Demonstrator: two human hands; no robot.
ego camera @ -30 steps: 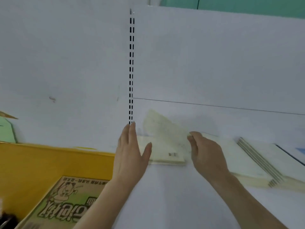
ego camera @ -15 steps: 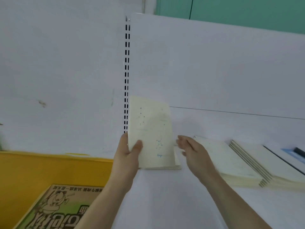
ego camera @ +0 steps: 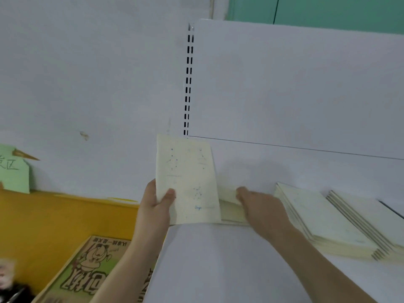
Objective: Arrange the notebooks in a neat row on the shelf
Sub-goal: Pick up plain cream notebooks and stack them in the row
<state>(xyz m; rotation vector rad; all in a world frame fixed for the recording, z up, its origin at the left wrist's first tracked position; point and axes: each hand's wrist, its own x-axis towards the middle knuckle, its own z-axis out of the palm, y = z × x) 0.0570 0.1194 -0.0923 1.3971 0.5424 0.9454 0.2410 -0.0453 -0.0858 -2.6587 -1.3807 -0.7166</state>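
Cream notebook (ego camera: 188, 180) up front, speckled with faint blue constellation dots and a small blue logo, more plain cream notebooks (ego camera: 317, 217) stacked on the white shelf (ego camera: 229, 265), a yellow bin (ego camera: 54, 215) alongside, and a green-and-tan cartoon-printed box (ego camera: 87, 274) inside it.

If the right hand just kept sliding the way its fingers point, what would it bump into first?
The right hand points left, fingers on the low pile of notebooks. Going on, it would likely meet the upright notebook that the left hand holds, though depth is hard to judge.
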